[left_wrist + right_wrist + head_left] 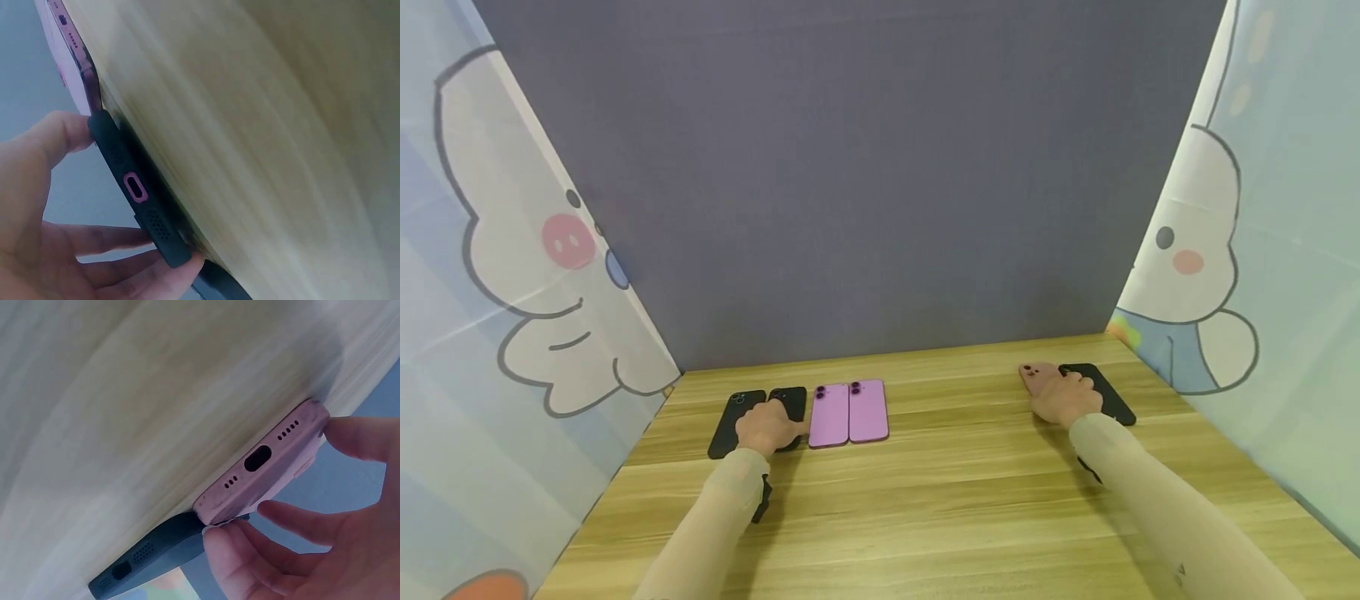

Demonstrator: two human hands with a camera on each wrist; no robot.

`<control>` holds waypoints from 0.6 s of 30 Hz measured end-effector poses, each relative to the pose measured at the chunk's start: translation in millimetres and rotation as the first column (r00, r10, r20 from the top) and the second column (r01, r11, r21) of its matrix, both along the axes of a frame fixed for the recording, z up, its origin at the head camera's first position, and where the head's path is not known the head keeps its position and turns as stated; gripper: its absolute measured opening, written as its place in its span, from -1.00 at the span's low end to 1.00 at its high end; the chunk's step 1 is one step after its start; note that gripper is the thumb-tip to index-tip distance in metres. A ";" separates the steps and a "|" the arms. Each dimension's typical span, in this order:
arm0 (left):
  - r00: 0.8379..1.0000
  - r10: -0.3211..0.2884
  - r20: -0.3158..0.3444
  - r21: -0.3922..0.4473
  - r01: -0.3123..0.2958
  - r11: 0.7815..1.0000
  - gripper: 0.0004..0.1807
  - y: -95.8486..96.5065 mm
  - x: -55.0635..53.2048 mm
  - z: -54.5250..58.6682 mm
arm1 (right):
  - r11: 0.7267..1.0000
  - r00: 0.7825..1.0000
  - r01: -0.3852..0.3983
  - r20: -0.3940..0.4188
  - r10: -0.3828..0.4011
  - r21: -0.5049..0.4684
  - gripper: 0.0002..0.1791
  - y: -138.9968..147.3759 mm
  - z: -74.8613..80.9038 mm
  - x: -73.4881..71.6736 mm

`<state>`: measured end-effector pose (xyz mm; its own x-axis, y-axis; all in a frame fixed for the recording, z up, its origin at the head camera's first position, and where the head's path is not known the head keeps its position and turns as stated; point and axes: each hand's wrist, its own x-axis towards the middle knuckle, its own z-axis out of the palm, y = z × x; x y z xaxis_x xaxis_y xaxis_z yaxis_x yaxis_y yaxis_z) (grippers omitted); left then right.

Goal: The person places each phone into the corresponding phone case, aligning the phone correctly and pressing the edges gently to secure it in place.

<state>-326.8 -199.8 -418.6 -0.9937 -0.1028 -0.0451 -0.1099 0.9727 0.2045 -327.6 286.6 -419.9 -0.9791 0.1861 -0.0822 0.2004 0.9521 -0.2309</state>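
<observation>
My left hand (767, 427) grips a phone in a black case (140, 187), thumb at one long edge and fingers at the other. On its left lies a second black phone (727, 427); on its right, a pinkish-purple phone (830, 417) and a matching one (868, 411) lie side by side. At the right of the table, my right hand (1066, 398) holds a pink phone (262, 462) by its two long edges. A dark phone (150, 556) lies against that one, near my fingertips. All phones whose backs show lie camera side up.
The phones rest on a wood-grain table (925, 500). A dark grey panel (880, 183) rises along the back edge. Cartoon-print curtains hang at the left (445, 400) and right (1300, 250).
</observation>
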 end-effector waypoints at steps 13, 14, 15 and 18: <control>0.999 -0.003 0.046 -0.021 0.004 1.000 -0.28 6.9 -1.3 -0.5 | 0.997 0.998 0.016 0.058 -0.012 -0.070 -0.26 2.9 0.6 -0.7; 0.999 -0.001 0.045 -0.018 0.002 1.000 -0.27 7.1 -1.4 -0.6 | 0.997 0.998 0.013 0.057 -0.009 -0.071 -0.26 2.9 0.6 -1.2; 0.999 0.003 0.046 -0.014 -0.002 1.000 -0.26 7.3 -1.5 -0.7 | 0.997 0.998 0.012 0.056 -0.009 -0.070 -0.26 2.5 1.0 -1.3; 0.999 0.015 0.046 -0.004 -0.015 1.000 -0.23 7.0 -1.5 -1.0 | 0.998 0.999 0.012 0.051 -0.009 -0.067 -0.25 1.1 2.0 -1.1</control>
<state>-328.3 -192.7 -419.5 -0.9889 -0.1182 -0.0900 -0.1339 0.9715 0.1958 -328.6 287.7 -417.9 -0.9714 0.1890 -0.1441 0.2235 0.9325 -0.2837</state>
